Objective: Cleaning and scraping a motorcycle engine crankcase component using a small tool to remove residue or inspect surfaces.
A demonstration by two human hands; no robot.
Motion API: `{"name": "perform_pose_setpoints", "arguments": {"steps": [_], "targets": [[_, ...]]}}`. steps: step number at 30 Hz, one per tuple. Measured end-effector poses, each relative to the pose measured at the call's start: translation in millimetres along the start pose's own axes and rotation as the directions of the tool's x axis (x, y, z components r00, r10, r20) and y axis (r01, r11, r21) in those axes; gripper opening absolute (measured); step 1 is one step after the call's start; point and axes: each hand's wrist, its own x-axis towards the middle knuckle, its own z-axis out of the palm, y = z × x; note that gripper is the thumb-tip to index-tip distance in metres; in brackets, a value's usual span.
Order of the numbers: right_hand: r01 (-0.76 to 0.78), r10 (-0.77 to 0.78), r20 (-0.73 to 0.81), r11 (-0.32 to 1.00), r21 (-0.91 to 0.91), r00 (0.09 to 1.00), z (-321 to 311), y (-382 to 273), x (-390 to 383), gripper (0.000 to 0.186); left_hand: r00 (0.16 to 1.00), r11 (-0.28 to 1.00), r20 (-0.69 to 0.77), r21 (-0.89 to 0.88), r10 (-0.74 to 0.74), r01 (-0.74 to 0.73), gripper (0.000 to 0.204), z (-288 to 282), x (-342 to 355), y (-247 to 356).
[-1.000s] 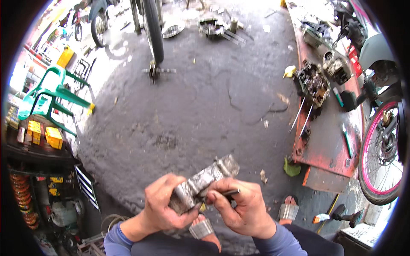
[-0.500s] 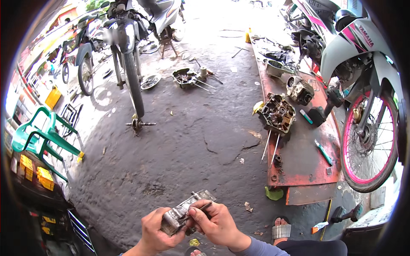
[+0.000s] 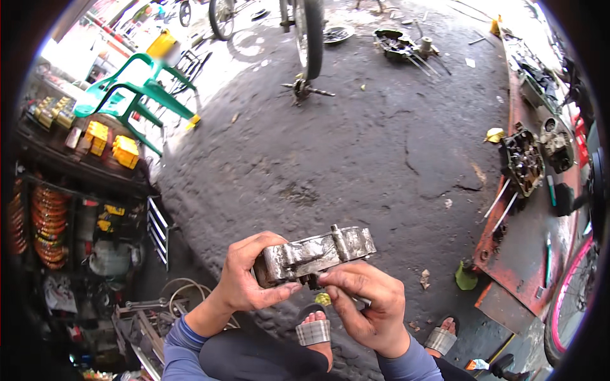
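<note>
From where I stand, the metal casting (image 3: 318, 253) is a chunky, silvery piece, dulled and smeared with dark grime, a short post sticking up along its upper side. It's held in the air, in front of the person's knees, tilted a little, its right end higher. The left hand (image 3: 251, 273) is clamped round its left end; the right hand (image 3: 367, 303) is curled up tight at the near edge, on what looks like a slim rod (image 3: 365, 300), mostly hidden. Those fingers cover part of the casting's underside. Below are two sandalled feet, a crumpled yellow scrap (image 3: 323, 298) near one sandal (image 3: 313, 332). Off to the right, an opened engine case (image 3: 526, 162) sits on a red metal plate (image 3: 524, 270); to the left, a green chair (image 3: 149, 92) stands near yellow boxes (image 3: 126, 152).
</note>
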Motion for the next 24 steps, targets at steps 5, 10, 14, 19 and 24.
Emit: {"name": "perform_pose_setpoints", "arguments": {"steps": [5,10,14,19,24], "targets": [[0.056,-0.071,0.11,0.989,0.136,0.991,37,13,-7,0.024,1.0,0.994,-0.01,0.109,-0.017,0.018,0.055,-8,-31,-12],[0.005,-0.023,0.15,0.993,0.115,0.988,49,8,-15,0.022,0.998,0.991,-0.054,0.121,-0.043,0.049,0.051,-9,-45,-7],[0.014,-0.024,0.059,0.987,0.161,0.998,56,11,-20,0.015,0.996,0.991,-0.044,0.111,-0.075,0.08,0.051,-7,-48,-3],[-0.124,0.123,0.021,0.965,0.231,0.992,67,9,-32,0.015,0.997,0.99,-0.032,0.119,-0.072,0.076,0.052,-5,-49,-1],[-0.358,0.355,0.084,0.845,0.397,0.931,56,4,-32,0.016,0.995,0.993,0.096,0.106,0.036,-0.046,0.072,-13,-48,-4]]}}
